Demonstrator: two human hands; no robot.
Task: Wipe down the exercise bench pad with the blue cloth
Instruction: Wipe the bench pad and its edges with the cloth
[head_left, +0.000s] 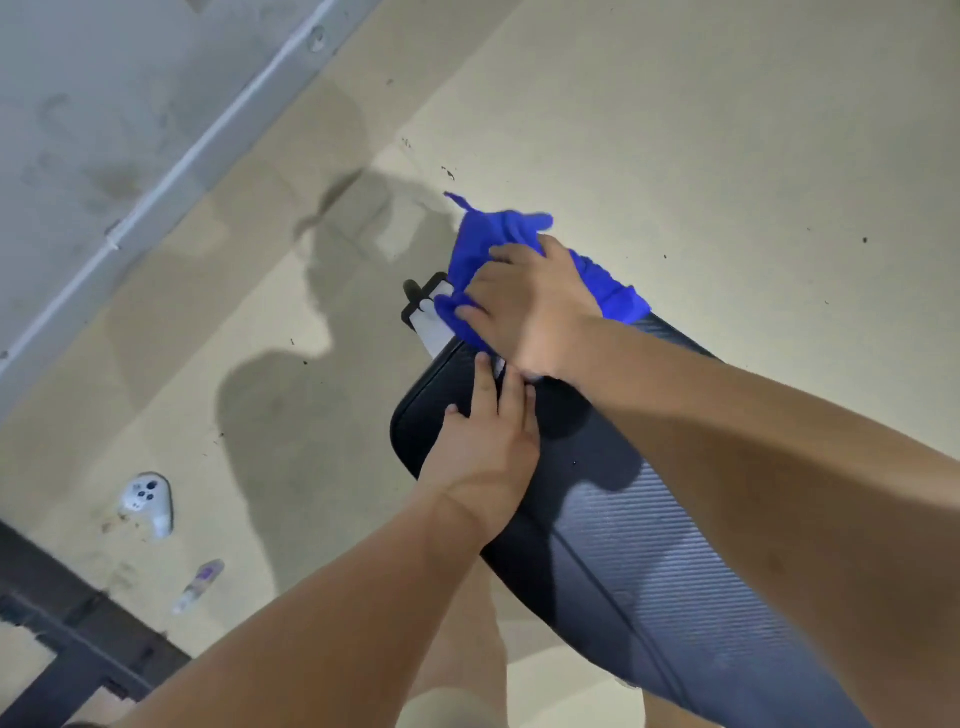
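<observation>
The black ribbed bench pad runs from the lower right up toward the middle of the head view. At its far end lies the blue cloth, bunched and hanging past the pad's edge. My right hand presses on the cloth with fingers spread over it. My left hand rests flat on the pad just below, fingers apart and holding nothing. A white and black bench frame part shows beside the cloth.
A white game controller and a small spray bottle lie on the beige floor at the left. A dark metal frame fills the lower-left corner. A grey wall with a white pipe runs along the upper left.
</observation>
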